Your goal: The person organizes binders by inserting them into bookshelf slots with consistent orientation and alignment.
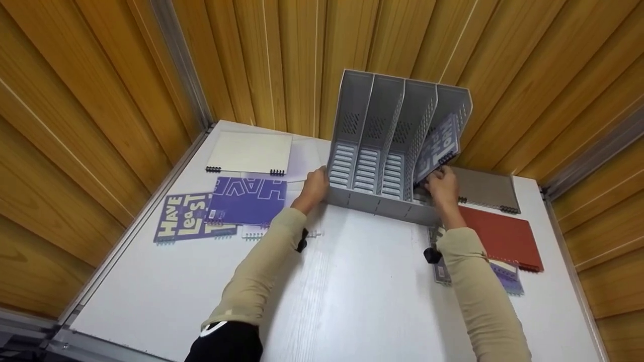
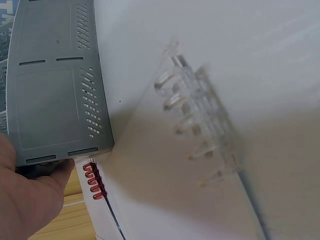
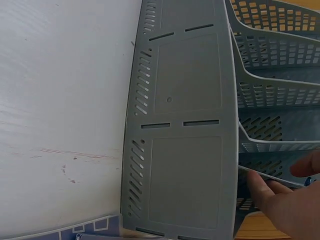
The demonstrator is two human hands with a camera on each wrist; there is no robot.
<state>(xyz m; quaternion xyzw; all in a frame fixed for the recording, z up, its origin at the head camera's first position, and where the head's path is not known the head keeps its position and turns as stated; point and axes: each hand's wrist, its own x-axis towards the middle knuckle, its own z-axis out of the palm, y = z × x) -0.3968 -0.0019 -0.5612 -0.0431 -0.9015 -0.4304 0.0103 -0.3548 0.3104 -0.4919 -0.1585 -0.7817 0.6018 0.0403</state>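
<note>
A grey file rack [image 1: 397,211] with several upright compartments stands at the back of the table. My left hand [image 1: 313,188] grips its left front corner; in the left wrist view, the fingers wrap the end of the rack [image 2: 52,110]. In the rightmost compartment, my right hand [image 1: 444,186] pinches a purple spiral notebook [image 1: 440,143] with pale lettering, which leans at a tilt. The right wrist view has the fingers of the right hand [image 3: 287,200] inside the rack, on the notebook's thin edge [image 3: 272,177]. The notebook's lower part is partly hidden by the hand.
Left of the rack lie a cream spiral notebook [image 1: 249,152], a purple notebook [image 1: 246,202] and a lettered notebook [image 1: 178,218], overlapping. On the right are a brown notebook [image 1: 485,188] and a red notebook [image 1: 503,236] over others. Wooden walls [image 1: 282,60] close off the table's back and sides.
</note>
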